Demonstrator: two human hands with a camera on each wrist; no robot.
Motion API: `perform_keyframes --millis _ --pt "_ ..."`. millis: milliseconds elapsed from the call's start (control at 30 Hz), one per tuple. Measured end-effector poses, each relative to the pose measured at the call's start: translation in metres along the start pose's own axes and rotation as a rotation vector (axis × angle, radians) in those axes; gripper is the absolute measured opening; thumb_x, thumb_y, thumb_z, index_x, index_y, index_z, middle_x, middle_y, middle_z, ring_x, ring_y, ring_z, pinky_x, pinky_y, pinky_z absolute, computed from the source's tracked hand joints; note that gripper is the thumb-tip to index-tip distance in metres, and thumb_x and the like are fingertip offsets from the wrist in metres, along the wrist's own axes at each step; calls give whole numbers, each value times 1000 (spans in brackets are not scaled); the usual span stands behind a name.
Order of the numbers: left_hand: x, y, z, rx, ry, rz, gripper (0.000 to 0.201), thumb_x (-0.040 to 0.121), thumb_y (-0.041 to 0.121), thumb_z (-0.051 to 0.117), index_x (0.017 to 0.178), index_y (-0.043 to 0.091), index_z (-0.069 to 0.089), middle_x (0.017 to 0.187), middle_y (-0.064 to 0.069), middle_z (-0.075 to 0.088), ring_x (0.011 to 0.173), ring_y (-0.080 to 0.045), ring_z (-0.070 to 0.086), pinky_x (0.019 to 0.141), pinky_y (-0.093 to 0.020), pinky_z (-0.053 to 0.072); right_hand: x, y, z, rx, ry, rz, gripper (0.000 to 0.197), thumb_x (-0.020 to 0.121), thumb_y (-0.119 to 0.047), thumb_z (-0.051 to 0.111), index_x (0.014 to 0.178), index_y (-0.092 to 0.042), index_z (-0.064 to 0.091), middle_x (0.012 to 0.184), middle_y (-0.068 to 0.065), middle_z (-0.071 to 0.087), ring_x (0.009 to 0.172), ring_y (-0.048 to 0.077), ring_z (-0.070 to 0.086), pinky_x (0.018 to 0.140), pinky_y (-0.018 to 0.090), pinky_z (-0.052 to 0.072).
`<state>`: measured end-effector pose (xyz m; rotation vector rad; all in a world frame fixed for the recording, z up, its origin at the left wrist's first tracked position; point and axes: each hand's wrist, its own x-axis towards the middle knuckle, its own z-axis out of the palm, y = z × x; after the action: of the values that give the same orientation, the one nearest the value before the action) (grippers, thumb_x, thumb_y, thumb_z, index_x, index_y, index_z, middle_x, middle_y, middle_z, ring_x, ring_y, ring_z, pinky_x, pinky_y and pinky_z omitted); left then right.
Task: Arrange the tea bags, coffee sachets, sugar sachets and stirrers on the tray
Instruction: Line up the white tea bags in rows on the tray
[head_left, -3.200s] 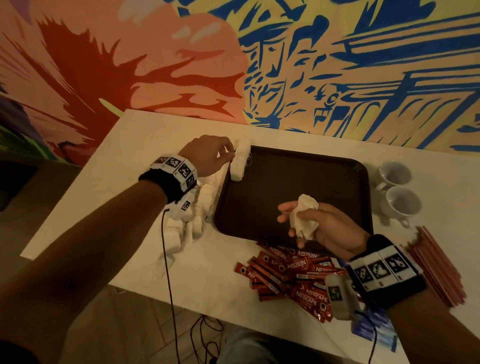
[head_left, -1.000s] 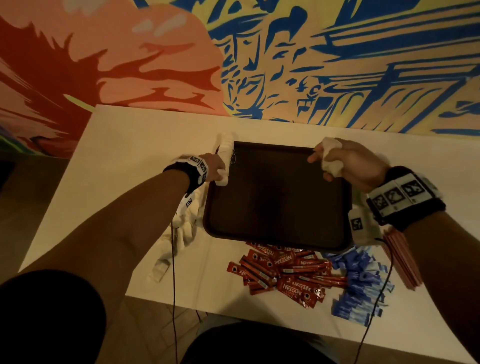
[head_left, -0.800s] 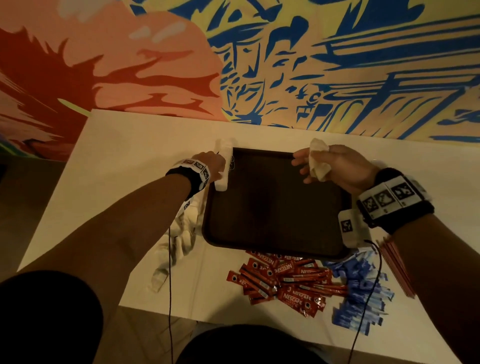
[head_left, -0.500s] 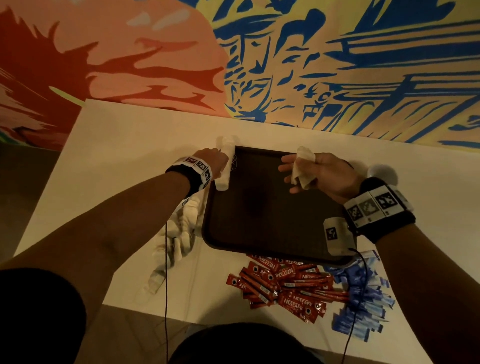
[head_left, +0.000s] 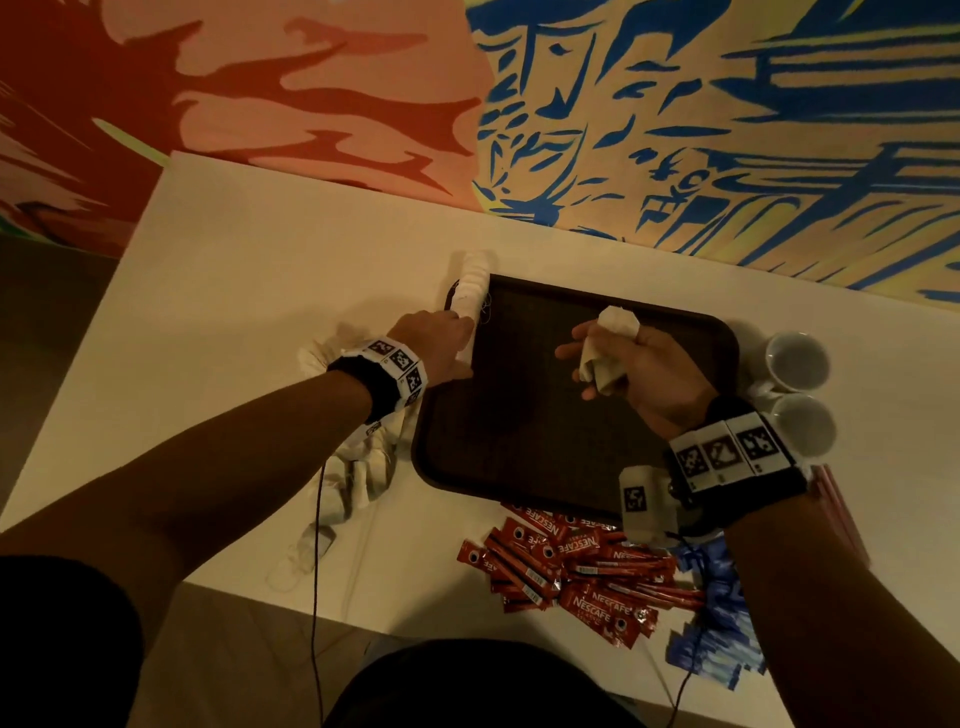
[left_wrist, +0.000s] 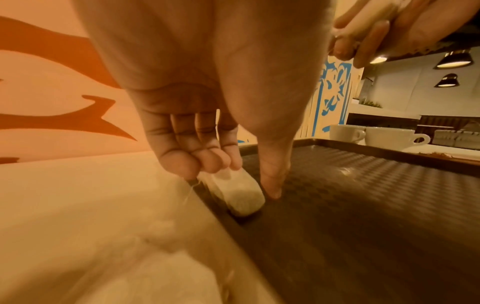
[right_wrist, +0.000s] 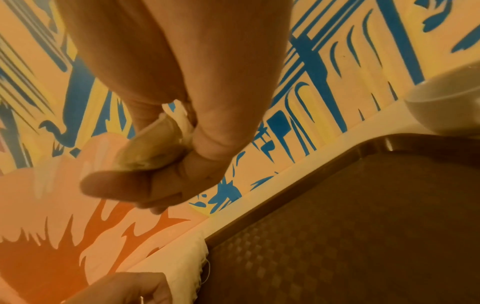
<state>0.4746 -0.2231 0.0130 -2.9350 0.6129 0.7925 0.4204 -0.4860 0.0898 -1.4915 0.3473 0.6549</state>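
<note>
white tea bags (head_left: 471, 291) stand in a row along the left rim of the brown tray (head_left: 519, 441); the left hand (head_left: 434, 348) pinches the near end of that row between fingers and thumb. the right hand (head_left: 641, 364) hovers over the tray, fingers curled round a small bunch of bags (head_left: 608, 345). more bags (head_left: 358, 467) lie left of the tray, red coffee sachets (head_left: 576, 566) and blue sachets (head_left: 719, 623) lie below it, two cups (head_left: 797, 384) at its right
</note>
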Motion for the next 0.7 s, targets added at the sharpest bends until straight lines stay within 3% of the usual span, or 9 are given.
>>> perform_keyframes --millis 200,400,533,700 --pt "-4 -1 4 1 37 -26 35 95 43 57 119 17 56 111 -5 62 92 -29 65 80 -40 55 -9 10 16 101 -45 43 21 102 -20 53 113 -6 65 108 15 71 78 19 66 61 28 57" --pt "-35 8 -9 -66 14 -23 41 90 43 65 120 19 52 115 -3 58 94 -27 63 79 -41 55 -30 15 20 127 -155 44 26 101 -2 47 119 -4 64 117 19 70 84 21 66 67 30 58" --pt "-86 32 -25 -224 96 -16 40 91 47 65 123 26 54 113 4 59 98 -19 60 79 -34 51 -57 17 26 110 -191 24 31 105 -10 40 118 -5 68 118 15 72 90 24 67 71 33 59" --pt "-162 74 -45 -596 208 22 31 90 45 69 116 31 62 99 13 62 85 -4 61 77 -26 50 -106 21 29 171 -225 -38 32 107 -16 44 129 -3 62 124 13 71 104 27 71 82 37 62"
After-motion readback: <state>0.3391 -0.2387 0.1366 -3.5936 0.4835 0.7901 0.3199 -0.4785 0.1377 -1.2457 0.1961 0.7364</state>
